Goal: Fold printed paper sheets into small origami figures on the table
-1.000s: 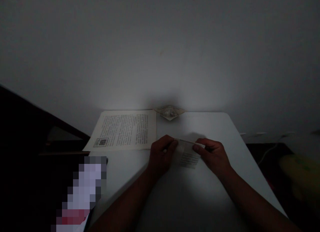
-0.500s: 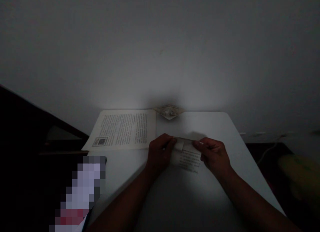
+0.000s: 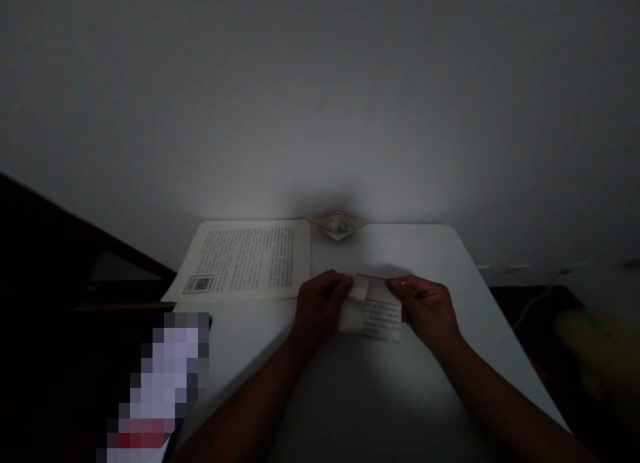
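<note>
head: paper (image 3: 381,320) between both grips (image 3: 320,304) (image 3: 431,307)

One bare left hand (image 3: 320,306), one bare right hand (image 3: 429,310): 2 total. Folded printed paper, 2 pieces: 1 small off-white rectangular folded paper (image 3: 381,322), 1 diamond-shaped beige folded paper piece (image 3: 337,226). Flat stuff: 1 cream rectangular printed page (image 3: 255,260) on top; can't tell how many sheets under it. 1 square black QR code (image 3: 201,284) on that page. Furniture: 1 white round-cornered table (image 3: 430,246). Also 1 pixelated pale lilac slab (image 3: 167,363), 1 thin pale cable (image 3: 537,300), 1 blurry yellow-green object (image 3: 600,356), 1 grey wall (image 3: 320,103).
</note>
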The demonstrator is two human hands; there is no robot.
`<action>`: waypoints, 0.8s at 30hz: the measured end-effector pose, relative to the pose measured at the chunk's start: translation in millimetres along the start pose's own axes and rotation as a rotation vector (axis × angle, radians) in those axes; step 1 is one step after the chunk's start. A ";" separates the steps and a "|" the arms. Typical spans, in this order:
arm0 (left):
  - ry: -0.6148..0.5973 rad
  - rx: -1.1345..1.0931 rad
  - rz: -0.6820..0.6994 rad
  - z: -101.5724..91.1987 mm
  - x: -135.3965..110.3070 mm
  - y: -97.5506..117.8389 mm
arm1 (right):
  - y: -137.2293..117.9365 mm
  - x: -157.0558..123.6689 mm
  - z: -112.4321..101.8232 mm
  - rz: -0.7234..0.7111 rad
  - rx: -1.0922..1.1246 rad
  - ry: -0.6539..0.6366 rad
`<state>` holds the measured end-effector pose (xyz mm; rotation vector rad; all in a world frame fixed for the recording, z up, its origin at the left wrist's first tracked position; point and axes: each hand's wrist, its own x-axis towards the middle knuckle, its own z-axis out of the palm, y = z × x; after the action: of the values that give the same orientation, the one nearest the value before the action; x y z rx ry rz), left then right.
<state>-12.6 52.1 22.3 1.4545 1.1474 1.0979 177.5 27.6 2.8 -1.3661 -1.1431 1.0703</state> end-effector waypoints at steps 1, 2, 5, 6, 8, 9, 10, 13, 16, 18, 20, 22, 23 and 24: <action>-0.002 0.019 0.014 -0.6 0.3 -0.1 | -1.0 -0.2 0.3 0.000 -0.018 0.006; -0.005 0.035 0.023 -1.2 0.5 -0.2 | -2.4 -0.1 0.5 -0.002 -0.037 0.009; -0.013 0.058 0.034 -2.4 0.8 -0.6 | -7.0 0.7 0.4 -0.011 -0.068 0.002; -0.020 0.061 0.037 -2.6 0.7 -0.8 | -8.1 1.1 0.2 -0.010 -0.069 -0.004; -0.033 0.061 0.038 -2.7 0.7 -1.5 | -9.5 1.6 -0.3 -0.009 -0.070 -0.011; -0.038 0.061 0.034 -2.7 0.8 -2.1 | -9.8 1.8 -0.5 -0.008 -0.073 -0.017; -0.041 0.059 0.025 -2.6 1.0 -3.0 | -9.9 2.0 -0.6 -0.006 -0.080 -0.024; -0.057 0.047 -0.003 -2.6 1.9 -6.2 | -9.9 2.3 -0.3 0.008 -0.094 -0.044; -0.083 0.042 -0.006 -2.5 2.0 -8.5 | -10.1 2.0 -0.2 0.019 -0.095 -0.065; -0.103 0.041 -0.007 -2.3 1.2 -8.7 | -10.4 1.3 -0.4 0.019 -0.102 -0.085; -0.120 0.052 -0.007 -1.9 0.2 -8.3 | -10.5 0.5 -0.7 0.023 -0.114 -0.104; -0.126 0.067 0.000 -1.6 -0.4 -8.2 | -10.4 0.2 -0.7 0.034 -0.113 -0.114; -0.125 0.070 0.007 -1.7 -0.5 -8.4 | -10.2 0.3 -0.5 0.038 -0.109 -0.119; -0.126 0.070 0.012 -1.9 -0.6 -8.8 | -10.0 0.6 -0.3 0.041 -0.103 -0.121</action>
<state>-15.7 52.8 13.9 1.5637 1.0987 0.9678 177.1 28.6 12.8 -1.4256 -1.2782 1.1495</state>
